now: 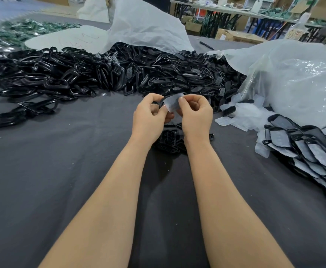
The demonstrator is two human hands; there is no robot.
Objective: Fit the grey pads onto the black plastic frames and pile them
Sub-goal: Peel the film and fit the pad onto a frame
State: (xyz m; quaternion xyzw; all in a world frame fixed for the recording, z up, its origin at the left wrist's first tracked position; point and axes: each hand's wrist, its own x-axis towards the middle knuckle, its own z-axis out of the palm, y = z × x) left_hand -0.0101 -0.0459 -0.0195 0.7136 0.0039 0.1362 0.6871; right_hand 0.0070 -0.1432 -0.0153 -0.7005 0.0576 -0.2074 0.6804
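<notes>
I report both hands close together above the middle of the worktop (61, 171). The left hand (150, 116) has its fingers curled round a black frame (158, 103); only a short curved edge of it shows past the knuckles. The right hand (196, 115) pinches a grey pad (172, 103) between thumb and forefinger at the pad's right edge. The pad's left edge meets the frame. Each grip is closed on its part. I cannot tell whether the pad is seated.

Directly under the wrists, a small cluster of black parts (168, 141) lies on the dark grey cloth that covers the worktop. A broad stretch of bare cloth lies left of the forearms. A narrower stretch lies between the right forearm and the pile of fitted frames (301, 149), which carry grey pads and run to the right edge of the view.

Beyond the fingers, the heap of black frames (81, 78) spans from the left edge to past centre, and its near edge comes close to the hands. A white bag (148, 26) drapes over the far side of the heap. To the right of the hands, pale translucent pieces (241, 115) lie scattered at the mouth of a clear bag (303, 84). A black pen (206, 45) lies on the worktop beyond the heap. Green parts (23, 29) lie at the far left.
</notes>
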